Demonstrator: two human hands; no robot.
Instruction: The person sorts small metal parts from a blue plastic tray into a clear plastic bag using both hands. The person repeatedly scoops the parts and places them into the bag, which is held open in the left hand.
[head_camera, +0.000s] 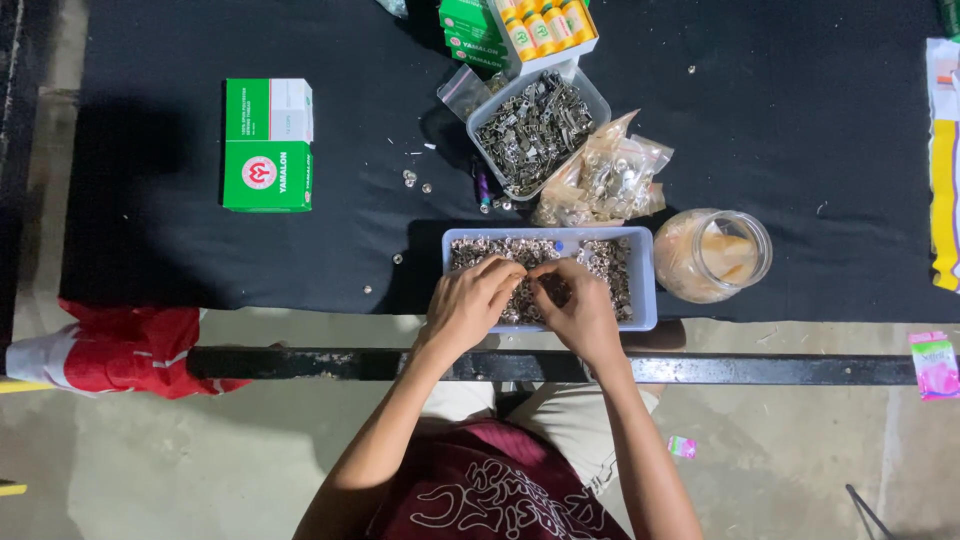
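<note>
A pale rectangular tray (646, 290) full of small silvery metal rings sits at the near edge of a black cloth table (160, 230). Both my hands hover over its left half. My left hand (470, 300) has its fingers curled, fingertips pinched toward the right hand. My right hand (577, 305) is curled too, fingertips meeting the left hand's over the rings. Whatever small piece sits between the fingertips is too small to make out.
Behind the tray lie a second clear tub (535, 128) of dark metal parts and plastic bags (605, 178) of fittings. A glass jar (718, 255) stands to the right. A green and white box (267, 145) lies at left. Loose rings dot the cloth.
</note>
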